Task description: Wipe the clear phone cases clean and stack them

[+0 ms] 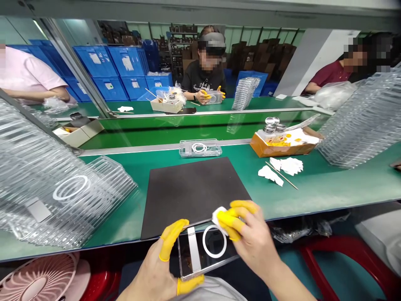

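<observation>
Clear case [204, 261], probably light, stiff; best edge-held: left hand [156, 267] grips it at nine o'clock, right hand [255, 240] pinches wipe [217, 215].

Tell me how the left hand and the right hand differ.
The left hand grips the clear case by its end, while the right hand pinches a white wad at the case's far edge. The left hand's fingers are spread to opposite edges of the case; the right hand's are bunched together. Both wear yellow finger covers.
</observation>
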Tool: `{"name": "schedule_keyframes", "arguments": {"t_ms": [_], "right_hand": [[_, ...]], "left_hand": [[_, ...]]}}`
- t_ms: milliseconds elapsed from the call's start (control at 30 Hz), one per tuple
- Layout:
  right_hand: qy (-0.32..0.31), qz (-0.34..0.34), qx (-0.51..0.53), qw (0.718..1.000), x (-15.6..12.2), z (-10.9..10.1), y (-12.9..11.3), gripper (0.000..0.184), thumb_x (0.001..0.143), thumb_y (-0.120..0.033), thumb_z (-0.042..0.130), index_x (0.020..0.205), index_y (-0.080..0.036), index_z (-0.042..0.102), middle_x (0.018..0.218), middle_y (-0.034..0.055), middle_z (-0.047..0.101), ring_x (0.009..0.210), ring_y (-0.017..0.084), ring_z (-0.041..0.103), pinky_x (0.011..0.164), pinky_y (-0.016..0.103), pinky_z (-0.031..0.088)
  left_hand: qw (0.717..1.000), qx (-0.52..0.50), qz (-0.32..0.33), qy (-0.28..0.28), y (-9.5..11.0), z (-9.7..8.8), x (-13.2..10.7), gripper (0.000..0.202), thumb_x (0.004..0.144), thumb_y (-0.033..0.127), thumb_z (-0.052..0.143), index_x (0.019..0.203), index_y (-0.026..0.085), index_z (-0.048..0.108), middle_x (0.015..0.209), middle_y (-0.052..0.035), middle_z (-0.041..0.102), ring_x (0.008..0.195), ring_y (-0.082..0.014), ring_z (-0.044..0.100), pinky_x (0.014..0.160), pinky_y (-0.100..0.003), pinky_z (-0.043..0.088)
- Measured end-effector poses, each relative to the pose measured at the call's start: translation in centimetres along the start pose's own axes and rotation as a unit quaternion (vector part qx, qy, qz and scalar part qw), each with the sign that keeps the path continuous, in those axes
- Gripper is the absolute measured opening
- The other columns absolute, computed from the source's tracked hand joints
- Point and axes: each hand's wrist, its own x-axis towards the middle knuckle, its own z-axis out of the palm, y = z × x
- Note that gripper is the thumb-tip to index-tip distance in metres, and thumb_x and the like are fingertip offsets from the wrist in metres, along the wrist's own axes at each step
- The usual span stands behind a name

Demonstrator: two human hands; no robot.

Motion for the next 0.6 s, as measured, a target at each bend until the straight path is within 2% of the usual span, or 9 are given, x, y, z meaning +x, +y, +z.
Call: {"name": "schedule_keyframes", "arguments": {"t_ms": [100, 233, 300, 333, 400, 467, 533, 600], "right_hand": [[-0.033, -0.019, -0.022, 0.999, 0.2, 1.0, -1.7, 0.019, 0.087, -0.005, 0.049, 0.093, -0.015, 0.065, 0.089, 0.0097, 0.061, 0.093, 0.024, 0.056, 0.089, 0.047, 0.047], [-0.097, -0.066, 0.048, 0.992, -3.1, -1.7, -1.4, 0.019, 0.092, -0.013, 0.046, 0.098, -0.015, 0.064, 0.087, 0.0083, 0.062, 0.092, 0.023, 0.057, 0.089, 0.042, 0.048], [-0.118, -0.048, 0.084, 0.988, -3.5, -2.9, -0.5, 0.015, 0.092, -0.014, 0.051, 0.099, -0.019, 0.064, 0.088, 0.0069, 0.061, 0.094, 0.022, 0.058, 0.087, 0.039, 0.049], [-0.109, -0.027, 0.087, 0.99, -3.2, -3.0, -0.2, 0.016, 0.09, -0.012, 0.054, 0.1, -0.02, 0.064, 0.09, 0.0068, 0.062, 0.097, 0.022, 0.057, 0.086, 0.038, 0.049], [-0.062, 0.013, 0.065, 0.996, -1.6, -2.3, -0.1, 0.023, 0.086, -0.006, 0.058, 0.103, -0.021, 0.064, 0.094, 0.0067, 0.062, 0.102, 0.023, 0.056, 0.087, 0.039, 0.048], [-0.033, 0.019, 0.053, 0.998, 0.3, -0.7, -0.8, 0.021, 0.086, -0.007, 0.058, 0.1, -0.021, 0.065, 0.091, 0.0059, 0.063, 0.1, 0.023, 0.056, 0.087, 0.041, 0.047], [-0.065, -0.014, 0.081, 0.994, 1.3, 0.6, -1.8, 0.018, 0.089, -0.009, 0.053, 0.096, -0.02, 0.066, 0.087, 0.0054, 0.063, 0.094, 0.021, 0.057, 0.087, 0.042, 0.046], [-0.114, -0.069, 0.118, 0.984, 0.7, 0.8, -2.2, 0.021, 0.091, -0.011, 0.048, 0.097, -0.019, 0.066, 0.087, 0.0046, 0.065, 0.09, 0.02, 0.058, 0.09, 0.043, 0.045]], "left_hand": [[1.0, -0.005, -0.018, 0.008, 0.2, 0.0, 0.0, 0.096, 0.06, 0.039, 0.085, 0.139, 0.024, 0.033, 0.125, -0.0141, 0.061, 0.111, -0.0324, 0.065, 0.093, -0.047, 0.057], [1.0, -0.014, -0.014, 0.008, 0.1, -0.1, 0.0, 0.096, 0.06, 0.041, 0.085, 0.139, 0.024, 0.033, 0.126, -0.0138, 0.061, 0.114, -0.0332, 0.063, 0.094, -0.047, 0.056], [1.0, -0.01, -0.007, 0.003, 0.1, -0.2, 0.1, 0.098, 0.059, 0.041, 0.086, 0.139, 0.022, 0.033, 0.126, -0.0153, 0.061, 0.115, -0.0342, 0.062, 0.093, -0.047, 0.056], [1.0, -0.009, -0.003, -0.001, 0.0, -0.2, 0.1, 0.099, 0.059, 0.04, 0.087, 0.14, 0.021, 0.032, 0.126, -0.0159, 0.061, 0.116, -0.0346, 0.061, 0.093, -0.047, 0.056], [1.0, -0.009, 0.0, -0.005, 0.0, -0.3, 0.2, 0.1, 0.058, 0.037, 0.087, 0.139, 0.021, 0.032, 0.126, -0.0161, 0.06, 0.117, -0.0349, 0.06, 0.093, -0.047, 0.056], [1.0, -0.014, -0.006, -0.005, -0.1, -0.2, 0.3, 0.099, 0.058, 0.035, 0.087, 0.139, 0.022, 0.031, 0.127, -0.0158, 0.06, 0.116, -0.0345, 0.061, 0.094, -0.048, 0.055], [0.999, -0.03, -0.018, -0.003, -0.1, -0.1, 0.2, 0.102, 0.057, 0.037, 0.087, 0.14, 0.023, 0.029, 0.125, -0.0153, 0.061, 0.11, -0.0331, 0.064, 0.093, -0.049, 0.055], [0.999, -0.042, -0.032, -0.006, -0.2, 0.0, 0.1, 0.105, 0.056, 0.038, 0.088, 0.141, 0.024, 0.027, 0.125, -0.015, 0.06, 0.109, -0.0329, 0.065, 0.094, -0.05, 0.054]]}}
